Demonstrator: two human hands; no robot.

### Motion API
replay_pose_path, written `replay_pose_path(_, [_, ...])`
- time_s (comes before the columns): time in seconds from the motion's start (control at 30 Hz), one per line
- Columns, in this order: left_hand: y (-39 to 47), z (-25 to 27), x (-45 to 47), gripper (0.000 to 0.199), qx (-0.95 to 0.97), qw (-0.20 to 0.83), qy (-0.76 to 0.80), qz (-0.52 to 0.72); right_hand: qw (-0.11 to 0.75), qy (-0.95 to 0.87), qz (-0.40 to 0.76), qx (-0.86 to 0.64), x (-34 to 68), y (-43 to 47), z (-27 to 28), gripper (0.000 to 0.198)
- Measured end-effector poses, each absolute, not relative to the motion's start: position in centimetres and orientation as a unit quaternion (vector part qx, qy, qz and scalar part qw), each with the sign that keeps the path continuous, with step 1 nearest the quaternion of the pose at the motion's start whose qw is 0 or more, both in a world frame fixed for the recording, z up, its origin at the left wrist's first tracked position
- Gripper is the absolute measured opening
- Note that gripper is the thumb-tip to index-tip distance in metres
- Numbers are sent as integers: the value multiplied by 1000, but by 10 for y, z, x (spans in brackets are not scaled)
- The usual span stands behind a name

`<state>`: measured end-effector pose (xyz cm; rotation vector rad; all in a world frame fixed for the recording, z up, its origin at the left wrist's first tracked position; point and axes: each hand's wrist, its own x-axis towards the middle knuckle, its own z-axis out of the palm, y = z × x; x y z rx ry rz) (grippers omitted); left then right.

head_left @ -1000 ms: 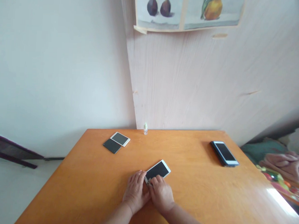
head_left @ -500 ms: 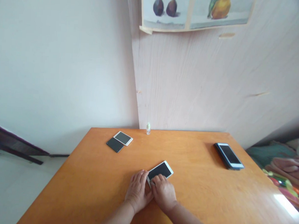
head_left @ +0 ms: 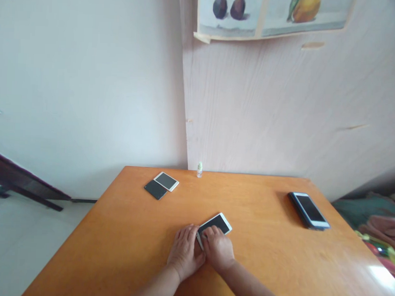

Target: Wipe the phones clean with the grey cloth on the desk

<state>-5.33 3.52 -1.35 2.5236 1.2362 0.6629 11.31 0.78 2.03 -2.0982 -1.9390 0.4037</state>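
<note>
White-framed phone (head_left: 217,223) lies face up, aslant, on the wooden counter (head_left: 261,255), directly before the person. Left hand (head_left: 184,251): fingers extended, touching the phone's left end, thumb spread. Right hand (head_left: 218,249): fingers curled over the phone's near edge; cannot tell whether they pinch anything. Far left: a white device (head_left: 166,181) against a black device (head_left: 155,190). Small bottle (head_left: 199,171) upright near the back edge. Thicker dark-cased phone (head_left: 309,209) at far right.

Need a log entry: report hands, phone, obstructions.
Left hand at near end of white-framed smartphone; right hand over its screen. Phone flat on table. Green-topped bottle at back, out of the way.
</note>
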Motion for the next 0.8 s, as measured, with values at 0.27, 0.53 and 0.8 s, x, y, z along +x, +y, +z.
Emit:
replay_pose_path(0.27, [34, -16, -54, 75, 863, 136, 431, 227, 118, -594, 129, -785, 129, 24, 25, 17])
replay_pose_path(0.53, [34, -17, -54, 78, 860, 135, 432, 235, 122, -622, 142, -760, 124, 30, 27, 17])
replay_pose_path(0.8, [33, -13, -53, 79, 862, 126, 428, 241, 115, -617, 131, -768, 118, 39, 29, 14])
